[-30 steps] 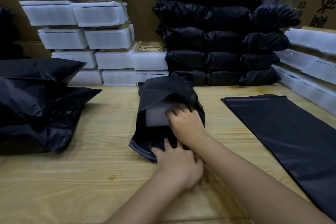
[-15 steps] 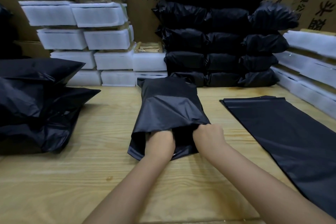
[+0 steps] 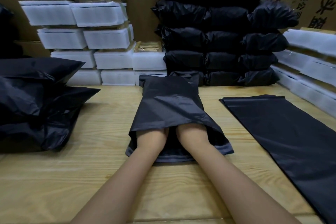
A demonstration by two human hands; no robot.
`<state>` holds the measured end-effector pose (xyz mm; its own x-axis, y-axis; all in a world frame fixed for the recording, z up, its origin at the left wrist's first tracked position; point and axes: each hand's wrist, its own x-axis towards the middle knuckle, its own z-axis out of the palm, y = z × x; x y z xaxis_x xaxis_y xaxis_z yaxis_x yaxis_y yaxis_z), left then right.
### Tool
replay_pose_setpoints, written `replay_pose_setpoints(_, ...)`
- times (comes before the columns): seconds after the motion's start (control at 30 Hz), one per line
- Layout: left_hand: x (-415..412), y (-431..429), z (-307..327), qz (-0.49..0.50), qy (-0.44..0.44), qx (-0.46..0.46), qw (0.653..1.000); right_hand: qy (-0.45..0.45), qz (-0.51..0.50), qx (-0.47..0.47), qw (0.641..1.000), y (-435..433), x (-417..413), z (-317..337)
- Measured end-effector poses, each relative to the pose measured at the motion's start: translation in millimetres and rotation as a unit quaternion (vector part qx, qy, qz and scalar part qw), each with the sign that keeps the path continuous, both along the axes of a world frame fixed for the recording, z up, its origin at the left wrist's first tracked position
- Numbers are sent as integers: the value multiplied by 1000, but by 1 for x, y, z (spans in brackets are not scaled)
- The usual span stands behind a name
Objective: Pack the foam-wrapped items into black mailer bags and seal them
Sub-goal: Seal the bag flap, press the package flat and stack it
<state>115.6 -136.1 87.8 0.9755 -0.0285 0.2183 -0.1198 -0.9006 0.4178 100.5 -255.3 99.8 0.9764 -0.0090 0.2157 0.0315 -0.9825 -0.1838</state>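
A black mailer bag (image 3: 169,107) lies lengthwise on the wooden table (image 3: 54,178), its open mouth towards me. Both my hands are pushed inside it past the wrists, so neither hand shows. Only my left forearm (image 3: 145,149) and right forearm (image 3: 196,143) stick out of the mouth. The bag bulges at its far end; the foam-wrapped item inside is hidden by the plastic. The grey adhesive flap (image 3: 174,158) lies flat under my arms.
Flat empty mailer bags (image 3: 283,132) lie to the right. Packed black bags (image 3: 218,42) are stacked at the back, with white foam-wrapped items (image 3: 94,38) at back left and more foam-wrapped items (image 3: 309,60) along the right. A heap of black bags (image 3: 36,105) sits on the left.
The white foam item, visible in the bag's mouth a second ago, has gone out of sight. Both hands went from the mouth to deep inside, and the bag stretched out away from me.
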Motion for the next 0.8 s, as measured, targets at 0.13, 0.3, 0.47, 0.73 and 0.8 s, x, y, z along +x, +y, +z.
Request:
replay_pose_setpoints(0.13, 1, -6, -8, -5, -8, 3, 1000, -7, -9, 116, 993, -9, 6, -13)
replay_pose_setpoints(0.3, -7, -2, -10, -44, 17, 21, 999, 154, 6, 202, 967, -22, -1, -22)
replay_pose_setpoints(0.47, -16, -3, -14, -68, 55, 41, 995, 150, -2, 166, 975, -27, -6, -22)
replay_pose_setpoints(0.73, -13, -6, -6, -54, 85, 0, 995, 116, -75, 98, 986, -15, -10, -16)
replay_pose_setpoints(0.8, -18, -6, -2, -70, 83, 0, 994, 139, -72, 106, 982, -15, -16, -12)
